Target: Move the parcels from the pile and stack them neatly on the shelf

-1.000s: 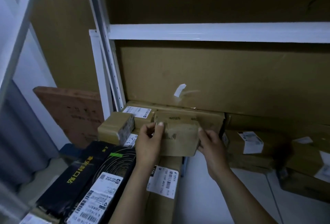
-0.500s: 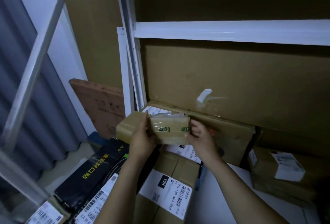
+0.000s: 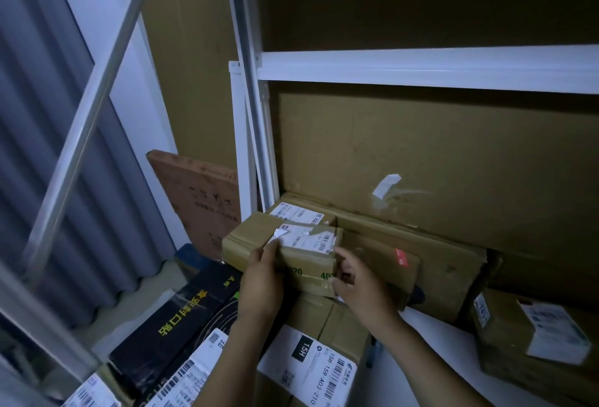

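Down at the left end of the shelf (image 3: 431, 335), hard by the white post (image 3: 259, 147), both hands are on a small parcel (image 3: 308, 244). And the left hand (image 3: 261, 283) grips the near left corner, thumb up on top, while the right hand (image 3: 359, 290) curls its fingers round the right end.

Plenty is covered here. Green digits run along the front face, and only "020" and "40" show between the hands. The underside is out of sight, so I cannot tell whether it sits on the box with the 15H label (image 3: 319, 354) below or hangs just above it. A plain brown box (image 3: 246, 238) touches its left side, and whether the two are joined is hard to make out. The light is dim and the label print is too small to read.

Behind, a long flat carton (image 3: 437, 254) lies along the cardboard backing (image 3: 453, 153), partly covered by the parcel and the right hand. Over on the right, a labelled parcel (image 3: 531, 338) is cut off by the edge of the view. On the left, a black box (image 3: 181, 319) with yellow characters runs out at the bottom.

Now the parcel itself: brown cardboard, glossy with clear tape, with a white shipping label and barcode across the top. One corner of that label is peeled and curled up by the left thumb.
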